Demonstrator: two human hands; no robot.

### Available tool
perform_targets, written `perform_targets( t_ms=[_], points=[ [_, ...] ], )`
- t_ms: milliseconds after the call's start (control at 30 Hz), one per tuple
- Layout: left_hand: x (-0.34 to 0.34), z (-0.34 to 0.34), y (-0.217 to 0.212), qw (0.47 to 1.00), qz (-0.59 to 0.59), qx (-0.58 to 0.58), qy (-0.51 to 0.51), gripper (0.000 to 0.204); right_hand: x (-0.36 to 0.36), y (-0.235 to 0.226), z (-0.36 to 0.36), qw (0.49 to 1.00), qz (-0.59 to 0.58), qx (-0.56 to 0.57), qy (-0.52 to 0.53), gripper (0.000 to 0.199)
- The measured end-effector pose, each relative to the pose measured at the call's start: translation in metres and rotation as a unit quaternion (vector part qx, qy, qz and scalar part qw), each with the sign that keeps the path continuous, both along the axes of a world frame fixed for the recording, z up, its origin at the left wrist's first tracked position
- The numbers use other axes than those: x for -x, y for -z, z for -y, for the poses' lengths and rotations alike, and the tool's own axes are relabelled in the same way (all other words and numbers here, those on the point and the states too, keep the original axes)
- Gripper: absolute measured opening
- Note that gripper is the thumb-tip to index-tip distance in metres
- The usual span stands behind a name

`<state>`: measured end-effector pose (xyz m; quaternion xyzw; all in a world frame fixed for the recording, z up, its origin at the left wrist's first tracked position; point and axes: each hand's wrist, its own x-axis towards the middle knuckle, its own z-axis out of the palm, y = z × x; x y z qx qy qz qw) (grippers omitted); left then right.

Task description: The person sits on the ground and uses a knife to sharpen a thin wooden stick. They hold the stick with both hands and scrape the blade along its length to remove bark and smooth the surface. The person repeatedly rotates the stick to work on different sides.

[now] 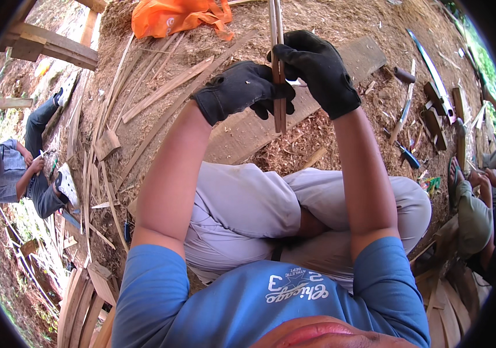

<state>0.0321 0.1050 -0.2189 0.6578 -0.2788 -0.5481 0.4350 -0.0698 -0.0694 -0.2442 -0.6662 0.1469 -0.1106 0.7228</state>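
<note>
Your left fingers (262, 108) and, farther along, your right fingers (287, 53) are closed around thin wooden strips (277, 72), which jut past both hands; below lies a wide plank (248, 136), farther off an orange bag (172, 18).

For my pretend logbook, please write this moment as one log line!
gloved left hand: holding wooden strips; gloved right hand: holding same strips; plank: below hands; orange bag: upper left

The strips (277, 69) cross over the plank (236, 142), right of the bag (172, 17)
</note>
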Motion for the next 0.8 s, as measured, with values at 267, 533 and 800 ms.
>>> perform_targets(
  t_ms=[267,533,800],
  points=[
    [-0.0017,-0.0017,-0.0001,1.000,0.003,-0.001,0.001,0.033,-0.0003,-0.0007,-0.0018,1.000,0.005,-0.015,0.002,0.034],
    [0.0004,-0.0011,-0.0022,1.000,0.005,0.004,-0.002,0.032,-0.0001,0.0031,0.0009,1.000,0.002,-0.007,-0.002,0.037],
    [-0.0022,-0.0010,-0.0044,1.000,-0.012,0.013,0.014,0.030,-0.0012,0.0016,0.0014,0.999,0.021,-0.046,-0.002,0.029]
  ],
)
